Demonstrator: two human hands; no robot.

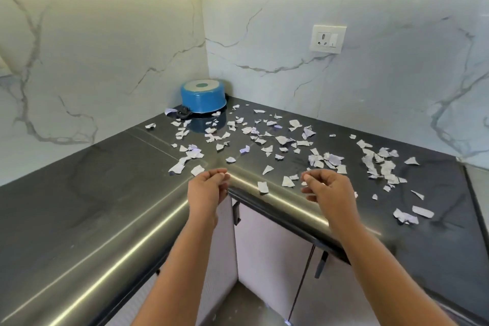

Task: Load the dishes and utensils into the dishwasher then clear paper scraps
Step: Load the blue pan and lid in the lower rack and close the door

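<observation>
Scraps of paper (pixel 281 140) lie scattered over the dark countertop (pixel 79 193), thickest from the corner out along the right-hand run. A few sit right at the rounded front edge. None has been gathered into a pile, so the clearing step looks barely begun. No dishwasher is in view, and the only vessel visible is a blue pot (pixel 203 98), upside down in the corner against the marble wall with scraps around it.

Both hands hover just above the front edge, apart from each other. The left hand (pixel 209 188) has its fingertips drawn to the thumb and the right hand (pixel 326 189) has its fingers loosely curled. Whether either pinches a small bit of paper cannot be told, and nothing larger is held.

The next move probably calls for reaching forward and sweeping or picking up the nearest pieces — the scrap (pixel 263 188) between the hands is a likely start. Light, flat paper on a smooth top may slide or flutter off the edge, so cupping one hand below the rim would help.
</observation>
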